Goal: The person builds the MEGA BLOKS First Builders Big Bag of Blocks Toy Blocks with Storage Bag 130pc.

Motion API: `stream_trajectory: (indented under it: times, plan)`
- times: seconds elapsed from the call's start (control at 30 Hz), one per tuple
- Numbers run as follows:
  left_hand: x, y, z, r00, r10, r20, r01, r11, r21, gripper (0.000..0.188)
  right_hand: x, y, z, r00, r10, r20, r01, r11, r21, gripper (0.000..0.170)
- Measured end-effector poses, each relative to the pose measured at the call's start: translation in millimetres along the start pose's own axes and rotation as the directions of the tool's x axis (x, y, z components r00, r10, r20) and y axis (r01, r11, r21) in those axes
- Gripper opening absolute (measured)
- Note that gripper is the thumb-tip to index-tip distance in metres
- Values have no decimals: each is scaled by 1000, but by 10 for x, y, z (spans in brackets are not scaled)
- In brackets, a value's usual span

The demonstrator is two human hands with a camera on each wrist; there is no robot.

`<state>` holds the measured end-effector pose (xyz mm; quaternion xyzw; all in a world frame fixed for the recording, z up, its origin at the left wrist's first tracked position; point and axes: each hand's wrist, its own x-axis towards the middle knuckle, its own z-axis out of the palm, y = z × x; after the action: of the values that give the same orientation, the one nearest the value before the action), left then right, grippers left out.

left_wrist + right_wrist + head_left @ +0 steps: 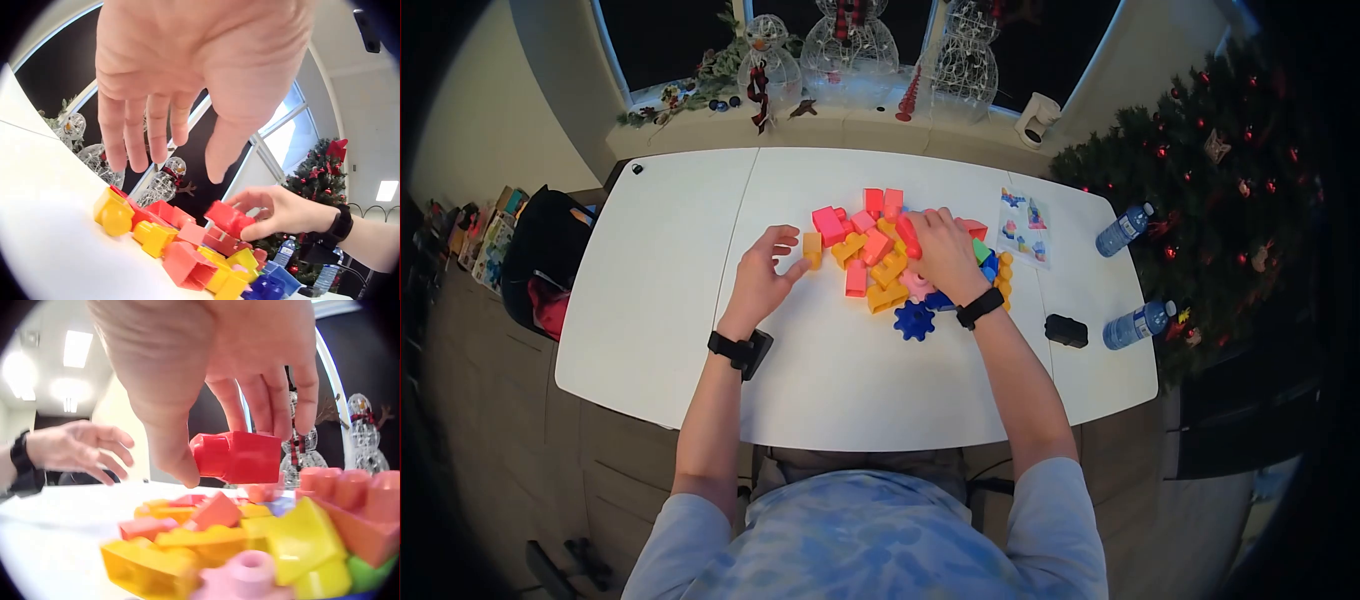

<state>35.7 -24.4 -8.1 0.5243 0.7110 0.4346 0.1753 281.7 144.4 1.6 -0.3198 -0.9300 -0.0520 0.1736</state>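
Observation:
A red block [236, 457] is pinched between the thumb and fingers of the right hand [945, 255], held just above the pile; the left wrist view shows the same red block [229, 219] too. Under it lie yellow blocks [888, 268], pink-red blocks [828, 226], a pink gear-like piece [245, 575] and a blue gear [915, 321]. The left hand [762, 280] hovers at the pile's left side, fingers spread and holding nothing, beside a yellow block [812, 248] with a rounded knob [117, 220].
On the white table [650, 300], a picture sheet [1024, 228] lies behind the pile at the right. Two water bottles [1124, 230] and a black case [1066, 331] are at the right. A decorated tree [1200, 180] stands beyond, with wire snowmen [850, 45] on the sill.

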Motion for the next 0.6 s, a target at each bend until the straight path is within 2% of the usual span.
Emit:
stream_trajectory:
  times: [0.03,0.07,0.1,0.13,0.17,0.2,0.23,0.27,0.3,0.33,0.4,0.47,0.53,0.57,0.6]
  plan:
    - [-44,60,16,998,55,33,-54,998,-40,47,-5,-63,-112,1000,24,19,-24,999,28,58]
    - [-96,146,36,993,102,59,-98,992,-75,57,-18,-145,-204,1000,19,18,-19,1000,25,58]
    - [-142,229,43,993,101,54,-97,992,-78,57,-41,-250,-285,996,30,88,-50,969,241,58]
    - [-195,344,33,976,183,116,-174,981,-80,62,-63,-343,-312,987,26,161,-96,891,443,59]
    - [-234,400,25,948,263,178,-251,964,-87,68,-68,-423,-291,986,24,162,-94,893,441,59]
    - [-249,341,55,909,386,158,-377,922,-82,72,-70,-505,-256,960,-77,270,-107,789,606,59]
    - [-260,284,69,908,390,155,-382,921,-82,72,-63,-572,-218,918,-194,347,-142,655,742,60]
    - [-279,231,78,923,340,181,-328,940,-93,65,-76,-623,-142,919,-194,343,-137,659,739,60]
    - [-296,172,80,936,287,205,-271,957,-102,58,-91,-668,-33,911,-224,347,-159,585,795,55]
    - [-309,109,66,937,288,198,-272,957,-102,58,-82,-695,62,901,-258,349,-182,505,844,50]
    - [-345,-21,11,951,225,214,-214,974,-75,48,-16,-728,225,878,-274,393,-226,487,844,49]
    - [-375,-110,-28,957,185,223,-174,982,-68,45,63,-793,206,851,-292,436,-269,471,840,48]
    - [-387,-222,-49,962,148,229,-138,989,-62,42,191,-822,144,874,-192,446,-321,461,827,32]
    - [-396,-285,-52,968,140,209,-135,990,-40,41,294,-789,217,873,-203,443,-312,466,828,32]
    - [-400,-349,-58,973,133,190,-133,991,-17,41,424,-754,296,939,-114,323,-205,569,796,33]
